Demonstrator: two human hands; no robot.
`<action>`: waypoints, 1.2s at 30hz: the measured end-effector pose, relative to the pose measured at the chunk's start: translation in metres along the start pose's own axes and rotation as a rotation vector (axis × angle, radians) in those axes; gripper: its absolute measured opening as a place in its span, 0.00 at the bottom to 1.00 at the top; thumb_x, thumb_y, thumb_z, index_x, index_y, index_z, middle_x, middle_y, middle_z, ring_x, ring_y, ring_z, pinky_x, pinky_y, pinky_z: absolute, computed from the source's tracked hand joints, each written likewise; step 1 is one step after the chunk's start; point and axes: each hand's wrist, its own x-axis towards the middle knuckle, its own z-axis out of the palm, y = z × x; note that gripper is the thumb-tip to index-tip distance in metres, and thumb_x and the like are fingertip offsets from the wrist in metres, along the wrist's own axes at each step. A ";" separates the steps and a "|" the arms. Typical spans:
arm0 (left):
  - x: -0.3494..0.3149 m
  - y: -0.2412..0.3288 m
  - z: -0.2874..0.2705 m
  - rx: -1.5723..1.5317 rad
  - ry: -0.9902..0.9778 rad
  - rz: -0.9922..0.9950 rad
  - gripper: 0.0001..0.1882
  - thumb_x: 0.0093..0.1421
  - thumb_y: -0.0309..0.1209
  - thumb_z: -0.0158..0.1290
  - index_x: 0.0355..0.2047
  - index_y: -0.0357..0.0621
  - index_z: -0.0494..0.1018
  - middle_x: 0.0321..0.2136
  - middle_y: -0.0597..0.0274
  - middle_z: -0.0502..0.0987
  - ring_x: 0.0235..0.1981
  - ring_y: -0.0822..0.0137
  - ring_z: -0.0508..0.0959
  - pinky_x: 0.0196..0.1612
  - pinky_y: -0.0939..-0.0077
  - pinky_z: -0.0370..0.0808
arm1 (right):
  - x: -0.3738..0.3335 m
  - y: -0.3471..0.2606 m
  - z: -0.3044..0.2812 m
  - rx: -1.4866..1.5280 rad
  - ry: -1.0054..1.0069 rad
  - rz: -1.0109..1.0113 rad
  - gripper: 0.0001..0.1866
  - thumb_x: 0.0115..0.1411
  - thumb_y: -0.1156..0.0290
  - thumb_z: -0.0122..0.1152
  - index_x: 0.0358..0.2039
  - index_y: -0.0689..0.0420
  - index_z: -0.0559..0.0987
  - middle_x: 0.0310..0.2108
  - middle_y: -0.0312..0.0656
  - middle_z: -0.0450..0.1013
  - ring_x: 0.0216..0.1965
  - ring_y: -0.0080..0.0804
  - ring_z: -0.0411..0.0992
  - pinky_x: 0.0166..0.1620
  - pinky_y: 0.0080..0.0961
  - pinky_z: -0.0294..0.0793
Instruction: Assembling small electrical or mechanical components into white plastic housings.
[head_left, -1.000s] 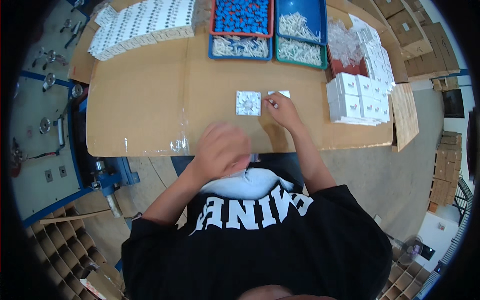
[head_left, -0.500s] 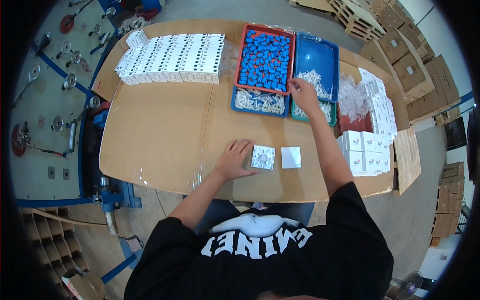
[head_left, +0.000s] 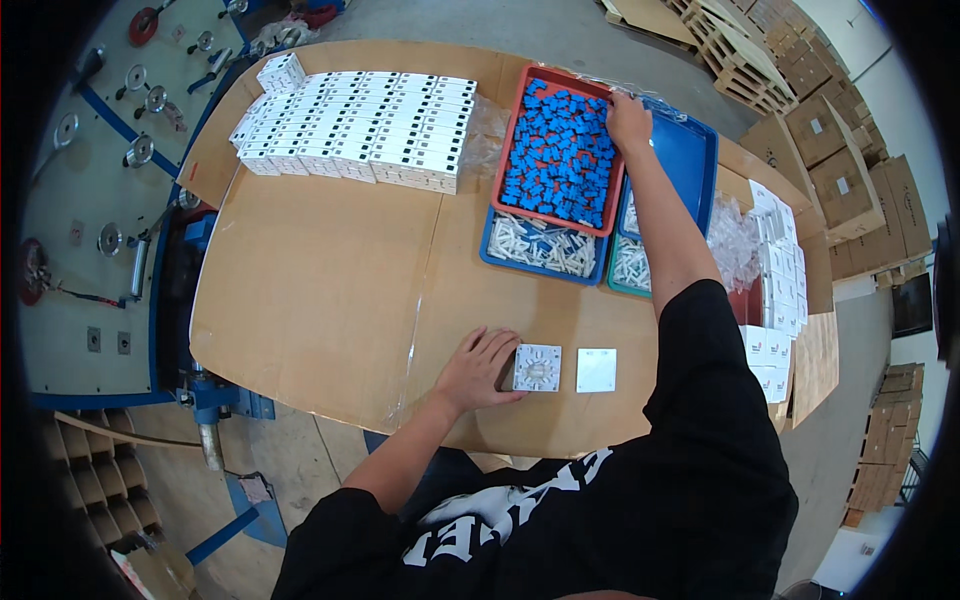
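Note:
My left hand (head_left: pixel 481 370) rests on the cardboard with its fingers spread, the fingertips against the left side of a square white plastic housing (head_left: pixel 537 368) with a moulded inside. A flat white square plate (head_left: pixel 596 370) lies to the right of the housing, apart from it. My right arm reaches far forward. At the far right corner of a red tray (head_left: pixel 505 150) full of small blue parts (head_left: pixel 560 150), my right hand (head_left: pixel 629 122) has its fingers bent over the rim; the fingertips are partly hidden.
Under the red tray's near end sits a blue tray (head_left: pixel 490 250) of white pieces. A deeper blue tray (head_left: pixel 690 160) and a green tray (head_left: pixel 630 290) stand right. Rows of white boxes (head_left: pixel 350 125) fill the far left; more white boxes (head_left: pixel 770 350) and clear plastic bags (head_left: pixel 733 245) lie right.
My right hand has moved forward along the red tray's right side, from near its front corner to its far corner. The view has shifted. My left hand stays beside the housing.

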 end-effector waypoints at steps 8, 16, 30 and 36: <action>0.001 -0.001 -0.005 0.003 -0.007 0.002 0.45 0.53 0.62 0.60 0.59 0.39 0.67 0.58 0.54 0.71 0.64 0.59 0.68 0.70 0.52 0.58 | 0.014 0.002 0.015 0.107 -0.047 -0.079 0.11 0.59 0.71 0.59 0.43 0.49 0.83 0.43 0.46 0.81 0.48 0.48 0.78 0.50 0.47 0.76; -0.001 0.001 -0.002 0.007 0.011 -0.008 0.45 0.53 0.62 0.60 0.59 0.40 0.67 0.58 0.54 0.71 0.64 0.59 0.68 0.70 0.52 0.58 | 0.018 -0.003 0.015 0.168 -0.144 -0.003 0.12 0.58 0.72 0.61 0.44 0.51 0.81 0.46 0.48 0.78 0.50 0.50 0.76 0.52 0.45 0.76; -0.006 0.002 0.001 0.044 0.035 0.016 0.45 0.53 0.60 0.61 0.61 0.39 0.67 0.59 0.54 0.71 0.64 0.59 0.68 0.70 0.52 0.58 | -0.078 -0.062 -0.093 0.543 0.454 -0.411 0.09 0.58 0.80 0.65 0.39 0.59 0.78 0.46 0.44 0.77 0.44 0.46 0.77 0.44 0.36 0.79; -0.008 0.005 0.001 0.023 0.042 0.025 0.45 0.51 0.59 0.63 0.60 0.38 0.67 0.58 0.52 0.71 0.64 0.57 0.68 0.70 0.52 0.58 | -0.170 -0.087 -0.180 0.696 0.471 -0.471 0.11 0.55 0.84 0.67 0.40 0.62 0.78 0.51 0.48 0.76 0.46 0.44 0.79 0.44 0.33 0.82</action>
